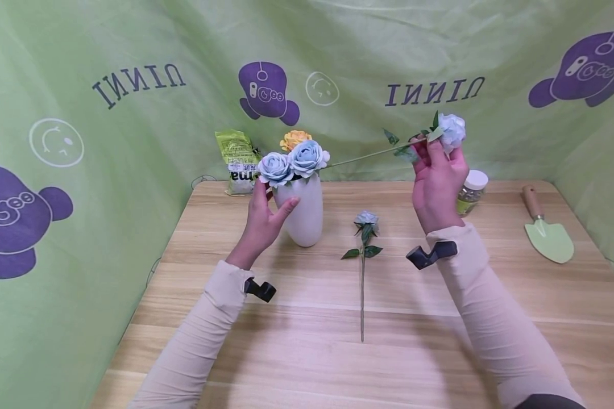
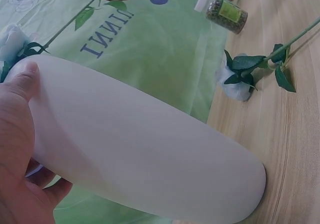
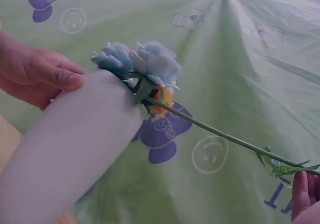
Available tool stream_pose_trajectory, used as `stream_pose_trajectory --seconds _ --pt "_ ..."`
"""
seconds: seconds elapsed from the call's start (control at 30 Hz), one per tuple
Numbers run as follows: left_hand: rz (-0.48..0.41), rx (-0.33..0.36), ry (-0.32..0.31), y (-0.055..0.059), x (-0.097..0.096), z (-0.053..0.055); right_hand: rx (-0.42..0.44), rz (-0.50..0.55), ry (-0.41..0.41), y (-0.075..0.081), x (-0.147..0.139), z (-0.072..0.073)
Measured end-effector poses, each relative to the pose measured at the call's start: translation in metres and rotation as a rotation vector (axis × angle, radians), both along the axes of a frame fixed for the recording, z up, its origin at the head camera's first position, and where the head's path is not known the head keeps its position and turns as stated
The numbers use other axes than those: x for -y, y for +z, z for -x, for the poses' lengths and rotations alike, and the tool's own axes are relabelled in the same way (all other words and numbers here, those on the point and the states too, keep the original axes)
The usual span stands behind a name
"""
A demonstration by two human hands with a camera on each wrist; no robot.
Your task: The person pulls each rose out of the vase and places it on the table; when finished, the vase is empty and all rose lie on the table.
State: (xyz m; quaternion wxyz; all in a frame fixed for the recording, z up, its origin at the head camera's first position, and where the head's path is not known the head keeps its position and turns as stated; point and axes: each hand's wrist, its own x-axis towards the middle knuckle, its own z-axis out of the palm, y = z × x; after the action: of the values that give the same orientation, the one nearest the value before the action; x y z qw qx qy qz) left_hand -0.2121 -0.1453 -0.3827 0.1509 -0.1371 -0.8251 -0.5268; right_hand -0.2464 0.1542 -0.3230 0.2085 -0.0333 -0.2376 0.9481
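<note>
My left hand holds the white vase near its top, thumb on the near side and fingers round the back. Two pale blue artificial roses and an orange one crowd the vase's mouth. Up to the right, my right hand pinches another pale blue rose by its stem just under the bloom. That stem slants down leftward, its far end at the blooms by the rim. A further pale blue rose lies on the table, stem toward me.
Behind the vase stands a green and white bag. A white-lidded jar is beyond my right wrist. Farther right lies a trowel with a wooden handle. Green printed cloth hangs round the wooden table.
</note>
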Motion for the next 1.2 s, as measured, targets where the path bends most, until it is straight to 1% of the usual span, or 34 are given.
stream_pose_trajectory --seconds 0.13,0.2,0.4,0.5,0.67,0.83,0.93,1.0,1.1,1.2 --pt "-0.001 -0.001 -0.003 -0.001 0.001 0.0 0.022 0.019 0.031 0.0 -0.005 0.002" --pt "0.006 -0.005 -0.004 0.0 0.002 0.0 0.031 0.013 0.043 -0.001 -0.008 0.001" --pt "0.011 -0.032 0.002 0.0 0.003 -0.001 0.054 0.032 0.065 -0.004 -0.021 -0.001" --pt "0.007 -0.041 -0.004 -0.002 0.004 0.001 0.065 0.055 0.057 -0.004 -0.032 -0.002" --pt "0.014 -0.038 -0.021 -0.003 0.002 0.003 0.043 0.061 0.016 -0.003 -0.047 -0.004" --pt "0.011 -0.045 -0.007 -0.003 0.001 0.001 -0.004 0.007 0.011 -0.003 -0.055 -0.007" --pt "0.012 -0.049 -0.015 -0.003 -0.001 0.002 -0.003 -0.073 0.026 -0.004 -0.061 -0.011" --pt "0.013 -0.057 -0.018 -0.003 -0.001 0.002 0.037 -0.181 0.061 -0.006 -0.066 -0.013" --pt "0.009 -0.063 -0.017 -0.003 -0.001 0.002 0.133 -0.388 0.157 -0.012 -0.073 -0.015" --pt "0.004 -0.059 -0.013 -0.003 -0.001 0.002 0.225 -0.624 0.257 -0.024 -0.077 -0.016"
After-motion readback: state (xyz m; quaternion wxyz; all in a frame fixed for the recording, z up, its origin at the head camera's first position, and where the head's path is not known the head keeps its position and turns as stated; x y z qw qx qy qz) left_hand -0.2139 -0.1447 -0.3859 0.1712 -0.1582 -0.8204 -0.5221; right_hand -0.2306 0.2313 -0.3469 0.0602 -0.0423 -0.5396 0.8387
